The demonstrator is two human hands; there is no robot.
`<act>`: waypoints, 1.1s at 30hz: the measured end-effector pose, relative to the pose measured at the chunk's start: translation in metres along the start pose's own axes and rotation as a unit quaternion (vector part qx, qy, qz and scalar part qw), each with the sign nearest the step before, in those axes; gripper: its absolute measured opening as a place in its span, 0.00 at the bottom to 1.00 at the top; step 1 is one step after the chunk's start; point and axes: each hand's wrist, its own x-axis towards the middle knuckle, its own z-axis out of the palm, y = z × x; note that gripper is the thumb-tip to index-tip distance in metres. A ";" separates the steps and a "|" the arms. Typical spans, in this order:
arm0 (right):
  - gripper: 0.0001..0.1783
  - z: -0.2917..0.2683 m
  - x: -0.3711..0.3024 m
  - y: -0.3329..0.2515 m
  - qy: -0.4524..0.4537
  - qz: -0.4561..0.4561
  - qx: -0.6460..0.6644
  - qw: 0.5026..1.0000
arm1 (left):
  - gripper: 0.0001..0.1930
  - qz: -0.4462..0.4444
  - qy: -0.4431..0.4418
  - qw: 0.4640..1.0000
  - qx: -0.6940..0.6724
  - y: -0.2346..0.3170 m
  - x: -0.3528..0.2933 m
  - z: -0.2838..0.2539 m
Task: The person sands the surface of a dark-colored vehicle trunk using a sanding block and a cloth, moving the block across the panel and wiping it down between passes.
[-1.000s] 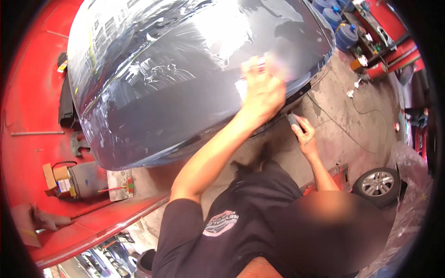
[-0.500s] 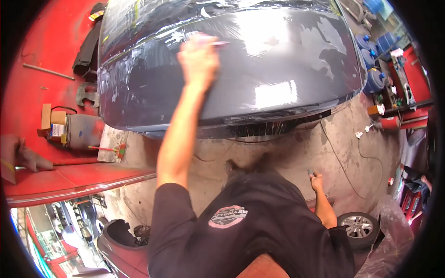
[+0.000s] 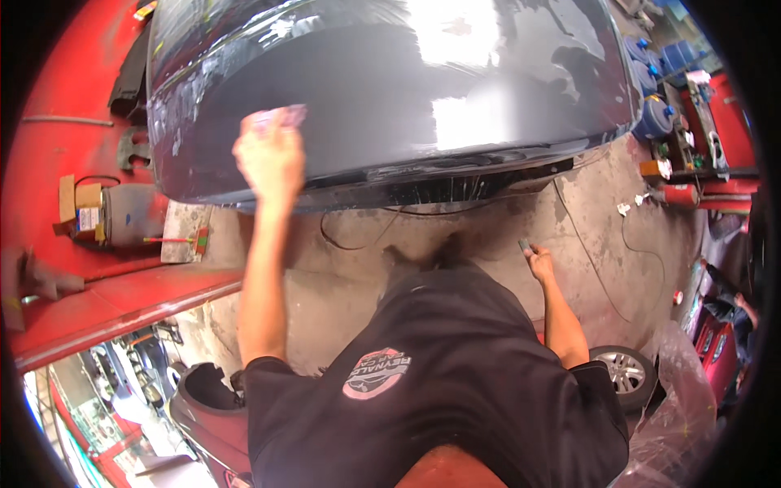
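Observation:
A dark grey car panel (image 3: 358, 106), wet and shiny with whitish streaks, fills the far middle. My left hand (image 3: 271, 159) is pressed to its near left part, closed on a crumpled pink cloth (image 3: 281, 119) that shows past the fingers. Motion blurs this hand a little. Down at my right side, away from the panel, my right hand (image 3: 538, 263) is closed around a small grey piece (image 3: 525, 243). Its exact kind is too small to make out.
To the left lie a cardboard box (image 3: 88, 207), a grey drum (image 3: 134, 215) and a red-handled brush (image 3: 202, 241). Blue water jugs (image 3: 655, 118) stand at the far right. A wheel (image 3: 626, 376) lies behind me on the right, and a thin cable (image 3: 582, 256) crosses the concrete floor.
My left hand with the cloth has swept left and nearer across the panel, toward its near edge. My right hand has come up slightly, still holding the grey piece. The view has shifted a little.

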 end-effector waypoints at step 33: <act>0.30 0.088 -0.108 -0.127 -0.014 0.040 0.018 0.999 | 0.17 -0.243 0.066 0.962 0.102 -0.470 -0.010 -0.011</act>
